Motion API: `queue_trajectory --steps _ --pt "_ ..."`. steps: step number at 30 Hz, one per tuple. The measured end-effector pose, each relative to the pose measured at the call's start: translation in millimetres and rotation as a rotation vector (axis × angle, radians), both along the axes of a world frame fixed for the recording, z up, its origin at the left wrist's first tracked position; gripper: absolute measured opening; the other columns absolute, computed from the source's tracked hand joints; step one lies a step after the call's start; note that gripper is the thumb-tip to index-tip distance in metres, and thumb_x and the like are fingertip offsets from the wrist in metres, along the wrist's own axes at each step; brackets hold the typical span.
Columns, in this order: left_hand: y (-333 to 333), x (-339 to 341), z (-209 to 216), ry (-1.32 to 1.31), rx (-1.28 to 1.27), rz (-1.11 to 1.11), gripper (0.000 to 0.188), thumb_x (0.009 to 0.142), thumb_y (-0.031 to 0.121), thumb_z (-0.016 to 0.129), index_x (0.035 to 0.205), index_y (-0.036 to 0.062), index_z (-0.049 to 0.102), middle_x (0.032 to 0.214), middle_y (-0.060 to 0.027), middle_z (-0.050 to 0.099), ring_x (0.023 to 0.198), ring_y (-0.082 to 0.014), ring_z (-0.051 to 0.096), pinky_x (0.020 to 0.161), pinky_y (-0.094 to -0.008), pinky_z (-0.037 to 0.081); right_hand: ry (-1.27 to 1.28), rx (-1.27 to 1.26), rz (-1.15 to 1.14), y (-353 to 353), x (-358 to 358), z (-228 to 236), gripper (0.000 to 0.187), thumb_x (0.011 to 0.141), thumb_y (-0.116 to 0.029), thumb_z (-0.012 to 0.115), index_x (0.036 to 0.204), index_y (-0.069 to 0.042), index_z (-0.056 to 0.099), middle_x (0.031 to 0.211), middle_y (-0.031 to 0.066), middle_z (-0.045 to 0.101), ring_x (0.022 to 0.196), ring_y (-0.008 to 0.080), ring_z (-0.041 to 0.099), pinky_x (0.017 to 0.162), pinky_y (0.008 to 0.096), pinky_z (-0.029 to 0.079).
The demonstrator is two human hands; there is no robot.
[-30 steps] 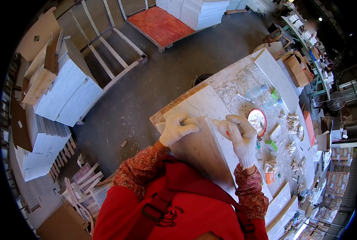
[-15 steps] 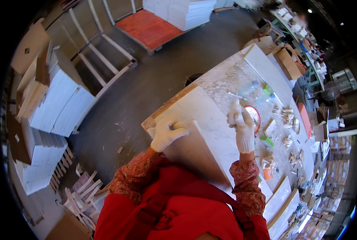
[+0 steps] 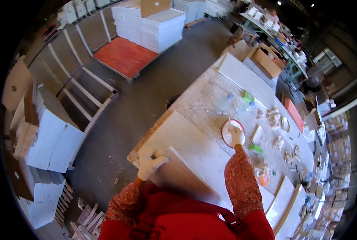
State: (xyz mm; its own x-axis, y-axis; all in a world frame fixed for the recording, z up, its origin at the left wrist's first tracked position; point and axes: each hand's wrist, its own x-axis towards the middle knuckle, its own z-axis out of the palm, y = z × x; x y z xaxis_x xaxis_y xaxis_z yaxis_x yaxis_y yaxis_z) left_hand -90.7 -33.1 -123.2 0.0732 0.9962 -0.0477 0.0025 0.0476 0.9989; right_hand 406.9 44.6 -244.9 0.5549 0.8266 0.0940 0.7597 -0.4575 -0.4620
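Observation:
My left hand (image 3: 149,164), in a white knit glove, grips the upper corner of a tilted pale panel (image 3: 184,172), its thumb across the edge. The panel leans up from a larger flat white board (image 3: 198,138) at the near corner of the worktable (image 3: 204,90). At the table's middle, my gloved right hand (image 3: 237,137) reaches over a round dish (image 3: 227,132) with a red rim and white contents. Its fingers look bunched at the dish; whatever they hold is too small to make out.
Beyond the dish lie clear plastic bottles (image 3: 224,102), a green object (image 3: 248,96) and crumpled whitish scraps (image 3: 273,117). An orange item (image 3: 264,179) sits nearer. Stacked white boards (image 3: 56,128) stand left; a red platform (image 3: 124,56) is on the floor ahead.
My right hand has gone from raised above the table down to the red-rimmed dish. The left hand keeps its hold on the panel. The whole view has shifted.

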Motion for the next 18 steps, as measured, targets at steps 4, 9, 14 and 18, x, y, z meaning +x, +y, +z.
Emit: queue_trajectory --steps 4,9,14,18 --pt "-7 -14 9 0.186 -0.010 -0.009 0.026 0.075 0.024 0.083 0.071 0.0037 0.067 0.063 -0.0013 0.058 0.062 -0.0107 0.053 0.058 -0.0302 0.044 -0.093 0.137 0.115 10 -89 39 0.063 0.092 -0.046 0.061 0.136 -0.002 0.054 0.133 0.0252 0.058 0.123 0.0412 0.054 0.102 0.0505 0.042" --pt "2 -4 7 0.168 0.009 -0.044 0.036 0.075 0.034 0.083 0.069 0.0032 0.065 0.064 -0.0081 0.060 0.062 -0.0168 0.056 0.060 -0.0335 0.045 0.970 -0.074 0.759 -112 -205 174 0.064 0.103 -0.051 0.047 0.140 0.000 0.049 0.109 0.0137 0.071 0.100 0.0217 0.066 0.093 0.0365 0.049" --pt "6 -1 -5 0.286 0.007 -0.020 0.038 0.076 0.039 0.081 0.072 0.0030 0.067 0.070 -0.0126 0.064 0.065 -0.0205 0.060 0.063 -0.0348 0.046 0.218 0.051 0.400 -183 -286 191 0.043 0.088 -0.022 0.067 0.128 -0.006 0.060 0.089 0.0202 0.069 0.077 0.0410 0.067 0.069 0.0452 0.053" --pt "13 1 12 0.422 -0.010 -0.085 0.038 0.076 0.039 0.081 0.085 0.0045 0.069 0.083 -0.0134 0.069 0.076 -0.0258 0.065 0.071 -0.0376 0.050 0.045 0.232 0.350 -179 -285 172 0.014 0.083 -0.015 0.071 0.094 -0.006 0.070 0.075 0.0162 0.067 0.067 0.0383 0.064 0.061 0.0449 0.049"
